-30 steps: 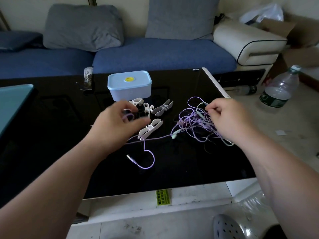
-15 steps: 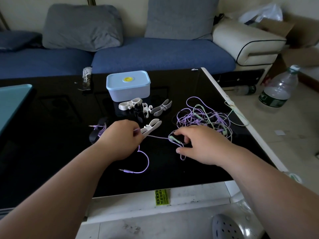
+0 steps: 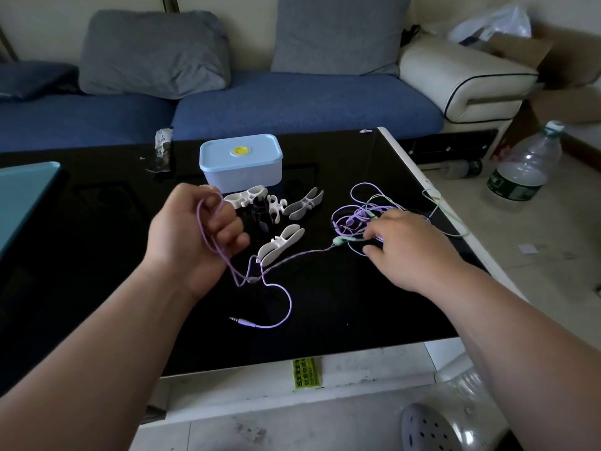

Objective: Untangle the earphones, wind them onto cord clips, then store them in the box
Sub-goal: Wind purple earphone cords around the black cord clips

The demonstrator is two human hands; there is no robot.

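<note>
At table (image 3: 97, 255) centre, left hand (image 3: 195, 236) grips a loop of purple cord (image 3: 290, 304); right hand (image 3: 406, 249) rests on the tangle (image 3: 357, 209), its grip unclear. Box (image 3: 240, 162) stands shut, far. Pulling left may tighten knots or drag a clip (image 3: 281, 244).

A box (image 3: 240, 162) sits toward the back of the counter (image 3: 97, 255), with a sofa (image 3: 292, 105) behind. Several cord clips (image 3: 279, 203) lie just before the box, and one more clip (image 3: 281, 244) lies nearer the front. To their right, the earphones (image 3: 361, 209) lie tangled under the right hand (image 3: 409, 252). One strand runs left past the nearer clip into the left hand (image 3: 192, 236), its plug (image 3: 239, 320) lying nearest the front edge. A bottle (image 3: 523, 170) stands on the floor at right.
</note>
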